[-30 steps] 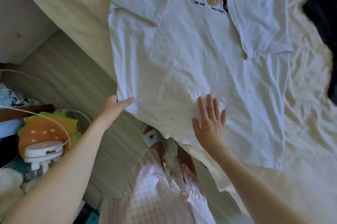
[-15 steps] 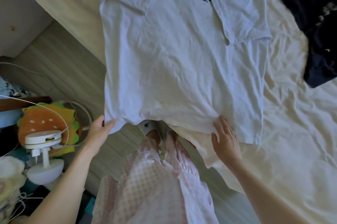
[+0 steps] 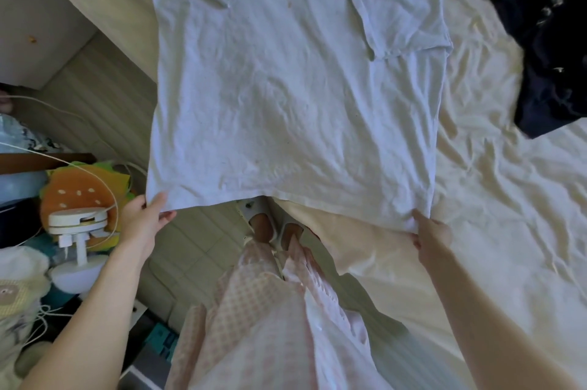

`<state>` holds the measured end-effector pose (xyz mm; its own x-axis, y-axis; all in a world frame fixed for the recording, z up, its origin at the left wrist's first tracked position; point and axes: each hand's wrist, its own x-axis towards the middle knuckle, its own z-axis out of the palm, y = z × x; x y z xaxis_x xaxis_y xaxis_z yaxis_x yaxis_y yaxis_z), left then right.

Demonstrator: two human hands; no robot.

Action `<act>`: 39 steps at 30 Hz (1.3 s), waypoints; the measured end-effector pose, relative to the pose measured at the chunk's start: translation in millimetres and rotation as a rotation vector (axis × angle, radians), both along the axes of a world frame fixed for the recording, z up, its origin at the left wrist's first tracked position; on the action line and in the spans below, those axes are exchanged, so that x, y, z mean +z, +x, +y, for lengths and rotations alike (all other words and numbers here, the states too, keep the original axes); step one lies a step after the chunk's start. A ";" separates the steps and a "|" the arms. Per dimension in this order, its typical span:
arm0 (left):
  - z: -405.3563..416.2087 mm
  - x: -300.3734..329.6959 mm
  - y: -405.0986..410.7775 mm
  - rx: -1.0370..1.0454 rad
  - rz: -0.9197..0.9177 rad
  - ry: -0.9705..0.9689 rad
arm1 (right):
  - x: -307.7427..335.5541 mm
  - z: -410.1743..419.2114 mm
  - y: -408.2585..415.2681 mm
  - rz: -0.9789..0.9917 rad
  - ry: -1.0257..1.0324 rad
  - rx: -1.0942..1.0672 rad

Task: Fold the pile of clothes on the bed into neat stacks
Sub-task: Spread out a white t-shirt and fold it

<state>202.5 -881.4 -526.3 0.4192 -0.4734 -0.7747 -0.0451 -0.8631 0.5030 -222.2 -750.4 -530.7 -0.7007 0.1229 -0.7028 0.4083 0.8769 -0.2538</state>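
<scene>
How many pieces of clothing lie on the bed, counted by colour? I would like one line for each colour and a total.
White: 1, the white cotton T-shirt with bear prints, with the left hand and the right hand each holding a hem corner.
Dark navy: 1, the dark navy crumpled garment at the right edge; it may be more than one piece, I cannot tell.
Total: 2

Wood-plank floor (image 3: 95,97) — cream-sheeted bed (image 3: 508,199)
</scene>
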 end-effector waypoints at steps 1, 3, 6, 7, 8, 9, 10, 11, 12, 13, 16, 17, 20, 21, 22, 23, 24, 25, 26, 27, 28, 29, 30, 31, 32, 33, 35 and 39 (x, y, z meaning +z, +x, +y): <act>0.1 3.1 -1.9 0.024 0.007 0.013 | 1.1 5.0 -1.7 -0.103 -0.037 -0.128; -0.6 9.7 -4.1 0.092 0.009 0.035 | 5.5 12.4 -3.7 -0.260 -0.127 -0.347; -4.5 17.1 -4.9 0.204 0.027 0.057 | 13.6 17.7 -5.5 -0.313 -0.268 -0.548; -5.8 19.2 -4.9 0.239 0.026 0.063 | 16.9 18.1 -5.7 -0.309 -0.303 -0.592; -6.4 22.1 -4.9 0.275 0.024 0.064 | 20.8 17.8 -5.8 -0.303 -0.330 -0.625; -6.9 23.5 -3.8 0.315 0.037 0.063 | 25.3 15.9 -5.7 -0.298 -0.356 -0.652; -7.4 27.5 -4.3 0.359 0.051 0.050 | 30.1 13.3 -6.1 -0.289 -0.378 -0.671; -7.0 30.9 -3.4 0.396 0.065 0.034 | 35.6 10.2 -6.5 -0.277 -0.396 -0.683; -7.7 36.7 -3.8 0.432 0.088 0.021 | 41.3 6.5 -7.6 -0.262 -0.410 -0.685; -8.4 41.1 -2.8 0.443 0.108 0.010 | 47.3 2.4 -9.5 -0.244 -0.424 -0.681; -19.8 58.2 -0.5 0.478 0.195 -0.011 | 68.7 -12.6 -16.4 -0.145 -0.475 -0.652; -26.6 63.8 0.4 0.489 0.222 -0.025 | 76.3 -19.4 -18.5 -0.087 -0.491 -0.625; -55.8 86.5 -0.4 0.513 0.293 -0.092 | 99.8 -46.1 -24.8 0.089 -0.548 -0.567; -68.0 94.7 -1.6 0.517 0.319 -0.119 | 108.1 -57.7 -27.0 0.115 -0.579 -0.565; -81.4 103.0 -3.9 0.523 0.343 -0.149 | 115.7 -70.9 -29.1 0.145 -0.612 -0.566; -95.0 111.0 -7.0 0.522 0.353 -0.181 | 123.0 -84.6 -30.9 0.170 -0.635 -0.554; -109.7 118.4 -10.3 0.515 0.356 -0.218 | 129.3 -97.6 -33.2 0.199 -0.650 -0.523; -124.6 125.0 -14.1 0.506 0.354 -0.256 | 134.7 -112.1 -33.5 0.225 -0.661 -0.490; -139.8 131.1 -18.2 0.502 0.358 -0.293 | 139.4 -125.1 -34.5 0.253 -0.684 -0.477; -155.0 135.9 -22.2 0.495 0.367 -0.327 | 142.6 -137.9 -36.3 0.270 -0.704 -0.468; -171.1 140.0 -26.6 0.495 0.387 -0.359 | 145.0 -151.0 -38.5 0.259 -0.724 -0.472; -187.0 144.0 -30.7 0.502 0.407 -0.390 | 149.1 -165.1 -41.9 0.229 -0.756 -0.474; -202.1 147.1 -35.0 0.512 0.422 -0.418 | 153.0 -179.0 -45.0 0.199 -0.783 -0.516; -216.9 149.1 -39.7 0.516 0.431 -0.440 | 155.0 -191.4 -49.5 0.189 -0.780 -0.548; -231.4 150.3 -45.4 0.517 0.441 -0.454 | 158.0 -203.2 -53.5 0.192 -0.779 -0.621; -245.0 151.3 -51.9 0.518 0.449 -0.460 | 160.5 -215.3 -57.5 0.161 -0.793 -0.682; -272.5 149.4 -66.1 0.529 0.465 -0.464 | 165.0 -243.3 -64.9 0.098 -0.836 -0.754; -333.0 136.3 -94.8 0.543 0.487 -0.479 | 155.8 -306.9 -88.4 0.021 -0.928 -0.788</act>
<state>107.7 -1214.4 -390.1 0.3552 -0.6251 -0.6950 0.6254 -0.3937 0.6737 -310.6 -1057.3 -374.9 -0.6732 -0.0230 -0.7391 0.7352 -0.1276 -0.6657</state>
